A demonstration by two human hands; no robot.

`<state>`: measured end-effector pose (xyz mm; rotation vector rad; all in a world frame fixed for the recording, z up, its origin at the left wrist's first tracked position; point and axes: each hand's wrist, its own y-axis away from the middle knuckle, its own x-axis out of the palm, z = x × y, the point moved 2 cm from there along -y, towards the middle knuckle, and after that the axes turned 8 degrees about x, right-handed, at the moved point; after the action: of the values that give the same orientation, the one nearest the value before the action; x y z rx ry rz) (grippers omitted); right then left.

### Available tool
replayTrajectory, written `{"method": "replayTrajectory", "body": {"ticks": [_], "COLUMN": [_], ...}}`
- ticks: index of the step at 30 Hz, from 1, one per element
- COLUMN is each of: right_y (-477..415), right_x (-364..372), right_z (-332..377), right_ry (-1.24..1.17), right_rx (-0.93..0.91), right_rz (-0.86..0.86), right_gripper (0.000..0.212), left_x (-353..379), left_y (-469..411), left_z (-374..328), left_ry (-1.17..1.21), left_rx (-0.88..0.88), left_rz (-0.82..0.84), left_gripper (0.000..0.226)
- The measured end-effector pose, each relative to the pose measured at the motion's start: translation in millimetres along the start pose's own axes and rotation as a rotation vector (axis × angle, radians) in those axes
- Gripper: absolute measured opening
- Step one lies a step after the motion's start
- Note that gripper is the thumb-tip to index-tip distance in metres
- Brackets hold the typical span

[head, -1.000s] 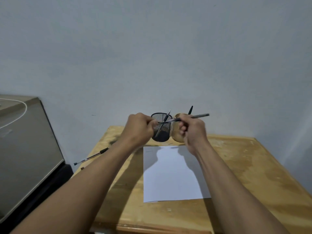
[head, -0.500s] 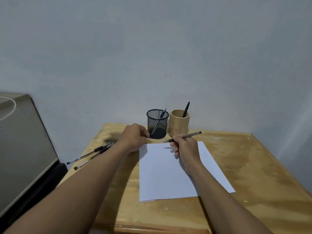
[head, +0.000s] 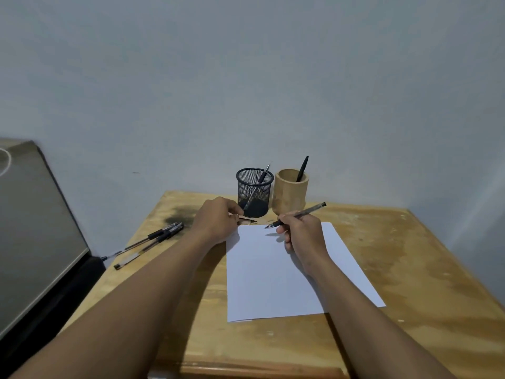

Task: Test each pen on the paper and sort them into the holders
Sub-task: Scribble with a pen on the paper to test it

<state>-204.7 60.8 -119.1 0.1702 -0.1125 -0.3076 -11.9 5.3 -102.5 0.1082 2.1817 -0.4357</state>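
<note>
A white sheet of paper point(head: 276, 274) lies on the wooden table point(head: 410, 269). My right hand point(head: 302, 232) grips an uncapped pen point(head: 303, 213) with its tip just above the paper's far edge. My left hand point(head: 217, 221) rests curled at the paper's far left corner and pinches the pen cap point(head: 247, 221). Behind stand a black mesh holder point(head: 254, 192) with one pen in it and a wooden holder point(head: 290, 194) with one black pen. Two more pens point(head: 149, 242) lie on the table's left side.
A grey slanted box point(head: 32, 228) with a white cable stands left of the table. A plain wall rises right behind the holders. A dark stain point(head: 180, 214) marks the tabletop near the loose pens.
Both hands came down from in front of the holders to the paper. The cap came off the pen into my left hand. The pen tip now points at the paper's top edge.
</note>
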Motion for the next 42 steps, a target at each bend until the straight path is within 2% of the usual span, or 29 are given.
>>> {"method": "replayTrajectory", "body": {"ticks": [3,6,10,14,19,27,36,42], "right_y": [-1,-1,1,6,4,7,4,6], "right_x": [0,4,24,50,58,59,56,56], "right_z": [3,11,16,5,-12,-12,-10,-10], "right_ry": [0.051,0.155,0.15,0.292,0.409,0.422,0.497,0.514], "right_rx": [-0.023,-0.06,-0.074,-0.181,-0.223,-0.212,-0.27,-0.297], "right_rz": [-0.014,-0.022,0.117,0.112,0.084,0.078,0.043,0.026], "right_gripper": [0.02,0.021,0.021,0.021,0.027,0.019,0.027,0.024], "left_x": [-10,-10,4,11,14,16,13,13], "left_y": [25,52,62,65,73,75,76,76], "left_z": [3,5,12,19,21,21,18,17], "left_ry": [-0.128,-0.256,-0.4,-0.371,-0.341,-0.346,-0.335,-0.33], "left_rx": [0.106,0.233,0.214,0.18,0.193,0.164,0.165,0.154], "left_rz": [-0.005,0.084,0.181,0.177,0.139,0.145,0.142,0.15], "left_gripper": [0.021,0.03,0.047,0.061,0.055,0.064,0.063,0.064]}}
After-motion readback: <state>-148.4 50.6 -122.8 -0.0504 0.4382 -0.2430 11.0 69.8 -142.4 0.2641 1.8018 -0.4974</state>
